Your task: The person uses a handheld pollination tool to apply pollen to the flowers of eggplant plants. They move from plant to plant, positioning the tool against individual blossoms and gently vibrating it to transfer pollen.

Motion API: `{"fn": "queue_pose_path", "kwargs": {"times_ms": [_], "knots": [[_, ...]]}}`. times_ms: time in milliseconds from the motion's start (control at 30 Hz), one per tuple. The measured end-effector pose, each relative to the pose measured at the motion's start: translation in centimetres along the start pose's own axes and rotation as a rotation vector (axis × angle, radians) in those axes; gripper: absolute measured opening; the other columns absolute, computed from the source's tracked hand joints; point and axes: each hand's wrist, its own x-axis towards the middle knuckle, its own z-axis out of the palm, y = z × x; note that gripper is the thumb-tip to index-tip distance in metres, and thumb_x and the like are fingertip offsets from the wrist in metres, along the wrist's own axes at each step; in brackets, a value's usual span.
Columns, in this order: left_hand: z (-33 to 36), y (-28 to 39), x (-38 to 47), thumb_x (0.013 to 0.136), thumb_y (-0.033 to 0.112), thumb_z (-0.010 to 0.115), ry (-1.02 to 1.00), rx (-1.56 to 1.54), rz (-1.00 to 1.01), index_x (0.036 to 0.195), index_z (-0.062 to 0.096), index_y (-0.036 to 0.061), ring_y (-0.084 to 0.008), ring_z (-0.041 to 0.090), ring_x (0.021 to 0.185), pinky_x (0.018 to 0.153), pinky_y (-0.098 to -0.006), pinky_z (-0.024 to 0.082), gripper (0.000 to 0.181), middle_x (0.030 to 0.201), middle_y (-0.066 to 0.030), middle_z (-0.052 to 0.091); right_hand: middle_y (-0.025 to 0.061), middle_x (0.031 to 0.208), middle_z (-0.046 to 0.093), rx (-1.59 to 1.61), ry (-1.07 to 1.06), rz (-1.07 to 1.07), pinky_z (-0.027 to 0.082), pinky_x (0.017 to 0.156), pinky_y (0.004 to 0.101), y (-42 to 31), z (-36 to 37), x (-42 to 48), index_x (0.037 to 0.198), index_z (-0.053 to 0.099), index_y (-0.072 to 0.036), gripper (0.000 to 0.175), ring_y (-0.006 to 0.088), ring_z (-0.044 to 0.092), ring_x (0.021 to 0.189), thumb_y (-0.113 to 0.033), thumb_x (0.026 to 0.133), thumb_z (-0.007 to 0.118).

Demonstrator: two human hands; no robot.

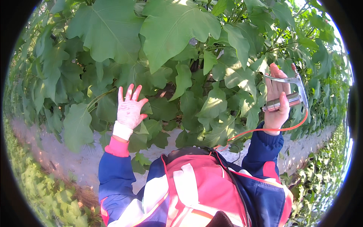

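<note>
My left hand (130, 110) reaches palm down over broad, lobed leaves, its fingers spread and nothing in it. A white band (122, 130) wraps that wrist. On the right, my right hand (275, 103) is turned palm up, fingers extended. Its thumb lies over the shiny metal cylinder of a hand-held trigger tool (283, 102), which looks like a small sprayer. The tool's curved lever crosses in front of the fingers, and its thin nozzle points up. From its base an orange hose (261, 130) loops past my wrist toward my waist.
Dense leafy plants, apparently eggplant (181, 31), fill the space before me. A dark fruit (194, 65) hangs half hidden among the leaves. Pale ground sheeting (71, 156) runs below them. More low foliage (48, 193) grows behind me on both sides.
</note>
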Motion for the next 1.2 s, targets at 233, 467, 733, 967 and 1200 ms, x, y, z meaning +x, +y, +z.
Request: {"fn": "queue_pose_path", "kwargs": {"times_ms": [233,467,733,967,1200], "knots": [[-1.2,-0.9,0.9,0.074,0.051,0.082,-0.054,-0.12,0.081,0.112,0.077,0.0185,-0.0346,0.04,0.146,0.125,-0.0565,0.017,0.05,0.147,-0.0113,0.057,0.0291,0.151,0.047,-0.024,-0.048,-0.052,0.028,0.124,0.0517,-0.8,2.0,1.8,0.147,0.044,0.005,0.078,0.0391,0.041,0.147,-0.042,0.089,0.07],[-14.3,1.3,4.0,0.096,0.045,0.069,-0.478,-0.591,0.537,0.132,0.067,0.0125,-0.0351,0.064,0.118,0.104,-0.0429,0.047,0.048,0.132,-0.0169,0.067,0.0201,0.129,0.06,0.107,-0.177,-0.037,0.041,0.115,0.0516,1.3,-0.2,8.6,0.139,0.047,0.004,0.073,0.0383,0.058,0.129,-0.039,0.087,0.074],[-31.9,9.5,14.8,0.082,0.019,0.085,-0.021,-0.51,0.722,0.122,0.075,0.0088,-0.026,0.071,0.102,0.093,-0.0401,0.054,0.042,0.121,-0.0043,0.074,0.0146,0.117,0.061,0.225,-0.188,-0.208,0.047,0.106,0.0515,3.9,-2.6,17.2,0.132,0.053,0.003,0.067,0.032,0.061,0.115,-0.041,0.087,0.075],[-30.3,14.7,28.1,0.077,0.008,0.064,0.494,0.673,0.549,0.098,0.071,0.0112,-0.0244,0.062,0.123,0.114,-0.0443,0.044,0.022,0.112,-0.0072,0.069,0.0173,0.122,0.062,0.319,-0.256,-0.289,0.044,0.111,0.0507,3.8,-2.3,26.1,0.138,0.047,0.004,0.071,0.0335,0.061,0.12,-0.041,0.088,0.071],[-31.3,11.7,34.9,0.087,0.008,0.062,0.385,0.647,0.061,0.094,0.064,0.0087,-0.0299,0.07,0.08,0.074,-0.0427,0.058,0.008,0.097,-0.0095,0.067,0.0186,0.127,0.06,0.438,-0.323,-0.328,0.045,0.108,0.0486,4.6,-2.7,28.4,0.141,0.046,0.008,0.069,0.0308,0.061,0.121,-0.024,0.086,0.07]]}}
